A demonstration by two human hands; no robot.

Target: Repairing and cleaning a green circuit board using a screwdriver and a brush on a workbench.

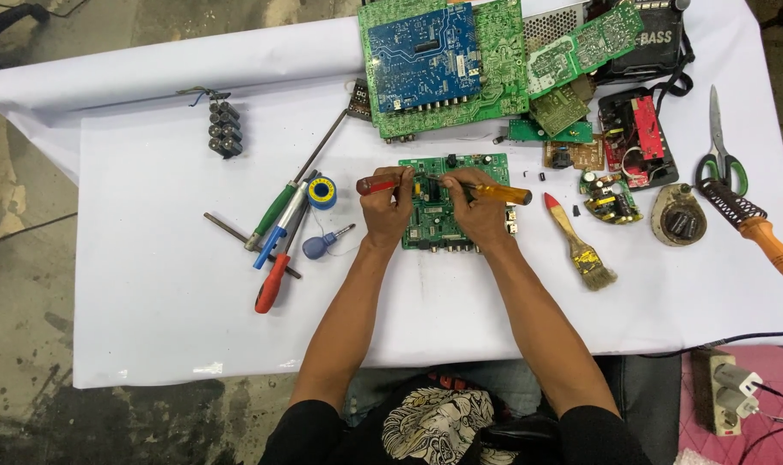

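A green circuit board (426, 202) lies flat on the white-covered table (150, 301) in front of me. My left hand (386, 211) rests on the board's left edge and grips a red-handled screwdriver (372, 184). My right hand (477, 211) lies on the board's right side and holds a screwdriver with a clear orange handle (505, 195). Both tool tips meet near the top middle of the board, between my hands.
Left of the board lie several screwdrivers (275, 228), a solder spool (322, 192) and a black battery pack (224, 129). A stack of circuit boards (443, 65) sits behind. To the right are a paintbrush (581, 245), small boards (611, 196), scissors (720, 146), a soldering iron (757, 228) and a power strip (729, 392).
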